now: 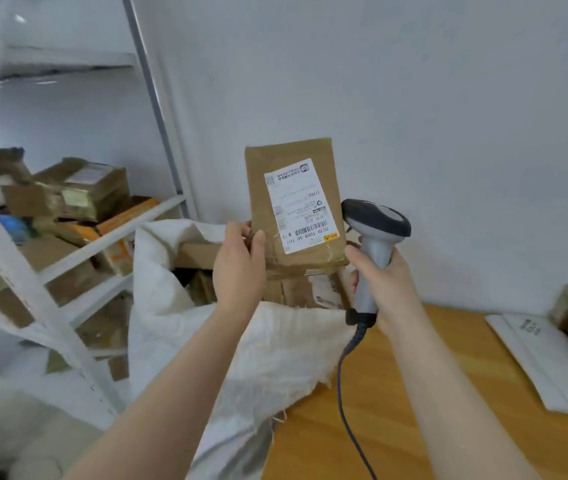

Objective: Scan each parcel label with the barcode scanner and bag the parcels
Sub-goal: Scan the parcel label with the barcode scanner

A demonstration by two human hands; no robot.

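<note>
Left hand (239,263) on parcel (293,206), right hand (384,284) on scanner (374,244)

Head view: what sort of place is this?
Probably a parcel depot or courier back room: a white metal rack piled with cardboard parcels, a woven sack holding more parcels, and a corded barcode scanner in the right hand beside a labelled parcel held by the left hand.

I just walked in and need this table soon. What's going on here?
A person holds a brown parcel upright in the left hand, its label facing them, and grips a barcode scanner in the right hand, its head close beside the label. Under them stands an open white sack with other parcels inside. More boxes sit on the shelves at left.
</note>
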